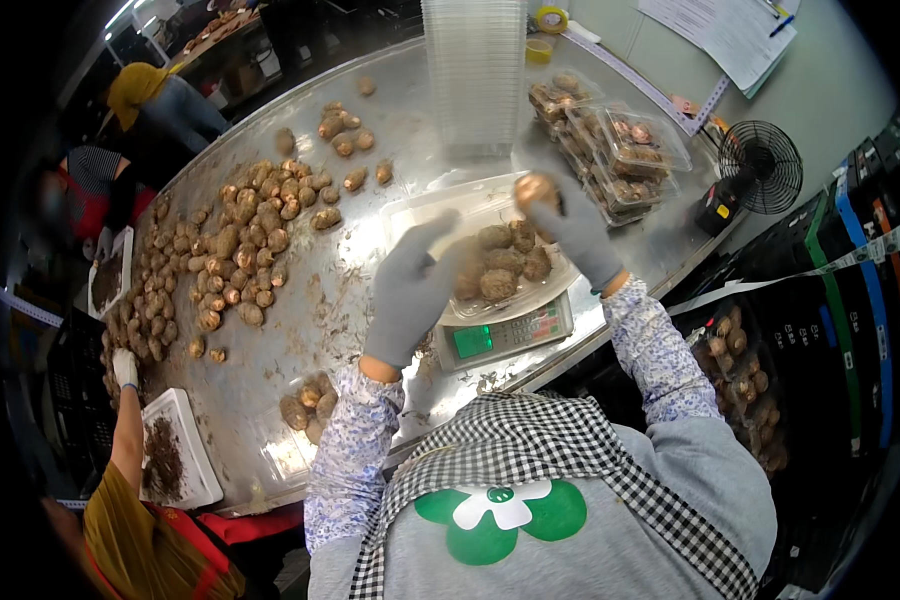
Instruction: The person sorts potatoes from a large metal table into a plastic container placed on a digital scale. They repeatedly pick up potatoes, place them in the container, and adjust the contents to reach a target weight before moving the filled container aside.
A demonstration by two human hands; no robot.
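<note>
Both my hands wear grey gloves. My right hand (pixel 577 232) grips a brown taro (pixel 537 192) above the far right side of a clear plastic tray. Several rough taros (pixel 500 262) lie in that tray. Beneath it, a larger white tray (pixel 400 215) rests on a digital scale (pixel 520 333) with a lit green display. At the tray's left edge is my left hand (pixel 410 285), thumb spread away from the fingers, its fingertips blurred beside the taros. I see nothing held in it.
A big taro heap (pixel 245 240) covers the metal table's left part. Stacked empty clear trays (pixel 475 80) stand at the back, filled packs (pixel 620 150) to their right. A black fan (pixel 760 165) is far right. A co-worker's gloved hand (pixel 125 368) reaches in at left.
</note>
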